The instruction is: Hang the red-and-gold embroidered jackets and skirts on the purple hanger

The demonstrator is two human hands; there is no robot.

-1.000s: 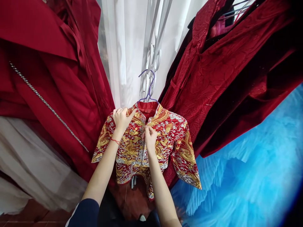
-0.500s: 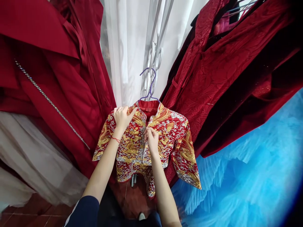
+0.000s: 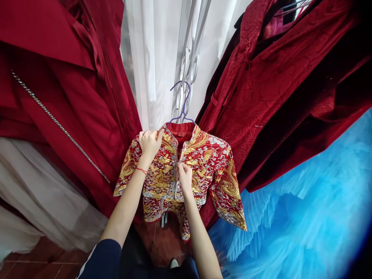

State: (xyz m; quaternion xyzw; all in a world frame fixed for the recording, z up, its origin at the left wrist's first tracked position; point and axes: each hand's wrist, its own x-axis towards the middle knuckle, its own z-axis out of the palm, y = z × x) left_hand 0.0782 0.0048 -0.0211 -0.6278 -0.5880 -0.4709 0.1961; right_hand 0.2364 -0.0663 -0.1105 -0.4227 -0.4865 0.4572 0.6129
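Note:
A small red jacket (image 3: 209,162) with gold and silver embroidery hangs in front of me on a purple wire hanger (image 3: 182,104). My left hand (image 3: 149,142) is closed on the jacket's left shoulder beside the collar. A red thread circles that wrist. My right hand (image 3: 184,176) pinches the front opening at chest height, fingers pressed together on the placket. The red lining shows inside the collar.
Dark red gowns (image 3: 276,89) hang at right and a red satin gown with a rhinestone strap (image 3: 58,124) at left. White curtain (image 3: 154,58) behind. Blue pleated tulle (image 3: 305,217) at lower right, pale tulle (image 3: 35,201) at lower left, brown tiled floor (image 3: 162,244) below.
My right hand has slid a little lower along the front opening. My left forefinger, stretched toward the collar before, has curled in. The jacket sits slightly higher in view.

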